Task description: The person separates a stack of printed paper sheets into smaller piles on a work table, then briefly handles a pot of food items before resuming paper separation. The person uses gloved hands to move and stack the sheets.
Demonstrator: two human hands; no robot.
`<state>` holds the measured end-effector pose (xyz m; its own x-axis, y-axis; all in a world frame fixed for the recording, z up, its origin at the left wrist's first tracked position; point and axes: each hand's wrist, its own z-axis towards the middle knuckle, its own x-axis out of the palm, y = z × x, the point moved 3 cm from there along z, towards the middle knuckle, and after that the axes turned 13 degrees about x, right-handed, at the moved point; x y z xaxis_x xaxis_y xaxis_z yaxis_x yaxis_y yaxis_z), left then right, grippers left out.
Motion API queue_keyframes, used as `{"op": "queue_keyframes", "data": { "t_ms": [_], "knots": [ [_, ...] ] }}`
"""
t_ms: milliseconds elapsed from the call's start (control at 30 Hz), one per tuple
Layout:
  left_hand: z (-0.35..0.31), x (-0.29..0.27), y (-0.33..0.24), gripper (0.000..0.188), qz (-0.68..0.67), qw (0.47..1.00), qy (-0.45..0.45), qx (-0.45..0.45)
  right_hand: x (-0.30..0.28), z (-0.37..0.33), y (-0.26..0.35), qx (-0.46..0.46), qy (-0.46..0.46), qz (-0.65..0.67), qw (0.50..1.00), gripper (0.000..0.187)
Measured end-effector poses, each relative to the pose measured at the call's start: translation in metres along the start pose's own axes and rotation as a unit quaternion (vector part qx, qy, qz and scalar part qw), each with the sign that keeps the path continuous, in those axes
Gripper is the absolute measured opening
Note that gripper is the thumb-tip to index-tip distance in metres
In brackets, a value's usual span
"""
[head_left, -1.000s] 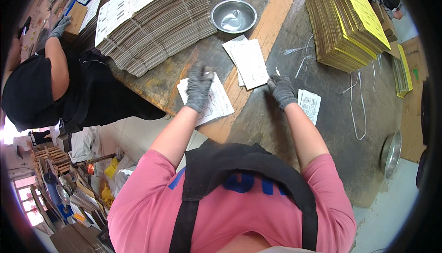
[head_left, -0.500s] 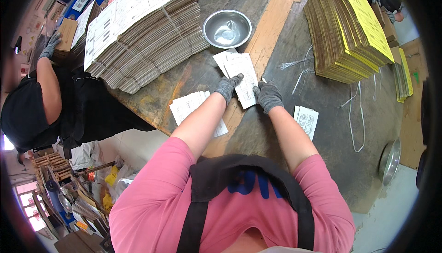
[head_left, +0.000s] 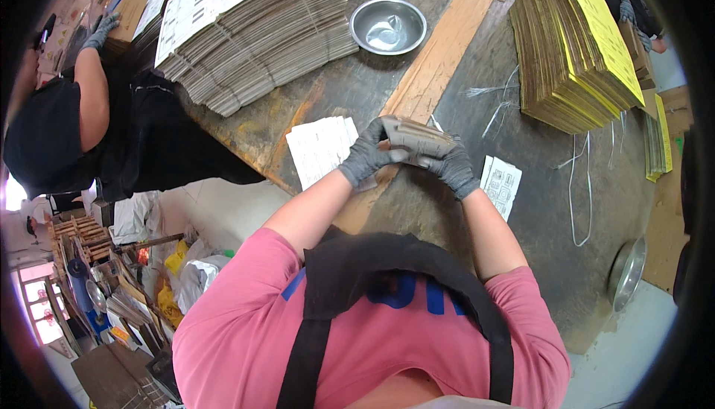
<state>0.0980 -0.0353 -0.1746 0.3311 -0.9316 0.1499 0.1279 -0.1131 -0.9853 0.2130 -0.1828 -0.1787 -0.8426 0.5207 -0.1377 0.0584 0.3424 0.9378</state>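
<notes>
Both hands wear grey gloves. Between them, in the middle of the table, is a small stack of printed cards [head_left: 418,135], tilted up on edge. My left hand [head_left: 366,154] grips its left end, the thumb along the near side. The right end is in my right hand [head_left: 454,170], fingers closed around it. Beside my left forearm lies a fanned pile of white printed cards [head_left: 320,144]. Another small pile of printed cards [head_left: 500,184] sits just right of my right wrist.
A steel bowl [head_left: 359,27] stands beyond my hands. At the far left is a tall tied stack of white-topped cardboard sheets [head_left: 261,44], at the far right a yellow-topped stack [head_left: 573,51]. White strings [head_left: 572,200] and a second steel bowl [head_left: 629,275] lie right. Co-workers' gloved hands [head_left: 103,30] show at the edges.
The cards in my hands have gone from lying nearly flat, faces showing, to standing on edge, squared together. Both hands now hold the stack by its ends, nearer my body.
</notes>
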Motion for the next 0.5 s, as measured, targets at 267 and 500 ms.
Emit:
{"op": "queue_keyframes", "data": {
  "t_ms": [267,500],
  "knots": [
    [-0.015,0.026,-0.016,0.079,-0.045,0.998,0.014,0.047,0.01,-0.03,0.026,0.005,0.027,0.098,0.995,0.07],
    [-0.044,0.058,-0.05,0.091,-0.031,0.997,-0.033,0.058,0.02,-0.054,0.026,0.07,0.12,0.233,0.962,0.074]
  ]
}}
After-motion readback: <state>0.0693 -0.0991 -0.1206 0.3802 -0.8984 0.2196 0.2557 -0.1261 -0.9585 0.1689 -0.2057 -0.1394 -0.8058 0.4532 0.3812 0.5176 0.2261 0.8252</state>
